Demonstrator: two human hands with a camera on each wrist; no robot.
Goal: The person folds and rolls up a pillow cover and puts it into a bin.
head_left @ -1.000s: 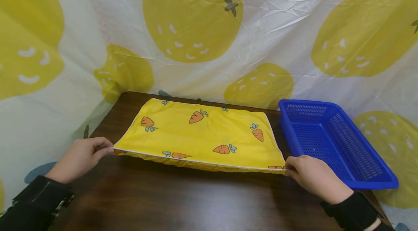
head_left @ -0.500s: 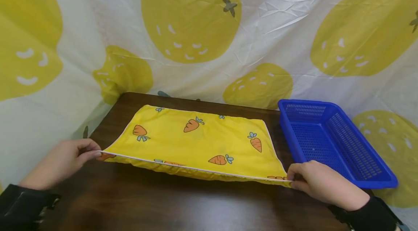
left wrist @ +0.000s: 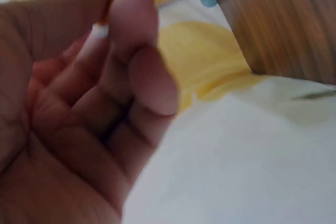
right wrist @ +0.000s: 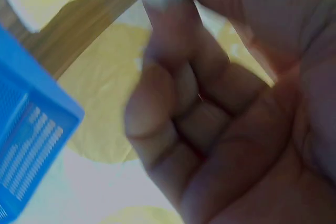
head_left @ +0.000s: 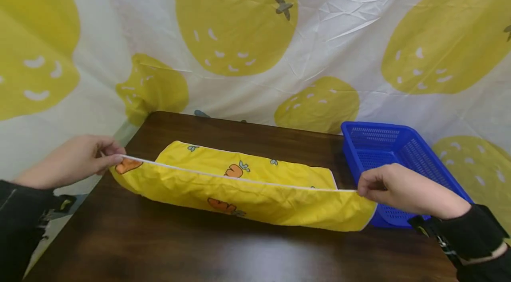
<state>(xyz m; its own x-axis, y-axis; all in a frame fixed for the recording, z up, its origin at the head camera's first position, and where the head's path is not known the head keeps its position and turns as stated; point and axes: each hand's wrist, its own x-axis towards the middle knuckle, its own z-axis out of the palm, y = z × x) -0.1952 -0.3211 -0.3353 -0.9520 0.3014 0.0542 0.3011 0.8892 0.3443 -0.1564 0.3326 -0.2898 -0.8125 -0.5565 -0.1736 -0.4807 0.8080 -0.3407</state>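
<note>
Two hands, one cloth. My left hand and right hand each pinch one end of the raised near edge of the yellow cloth, thumb against fingers, no gap at the tips; the wrist views show the other fingers bent in, spare. Wrist views are blurry, so can't tell how much fabric each pinch has.

Cloth is over the middle of the counter, far part lying on it, near part held up between my hands.

Risks, my read: a thin pinch could let a corner slip if I pull sideways. Uneven lift would skew the edge and crease the sheet. Right end is close to the blue basket, overlapping it in the head view; can't tell if they touch. A swing that way could snag the rim or nudge the basket. Slack underneath could bunch if laid down off-line.

Looks: bright yellow, orange carrots with blue-grey leaves, white trim. Raised edge near straight, front panel bellied and wrinkled, far strip flatter. Layer count: can't tell.
</note>
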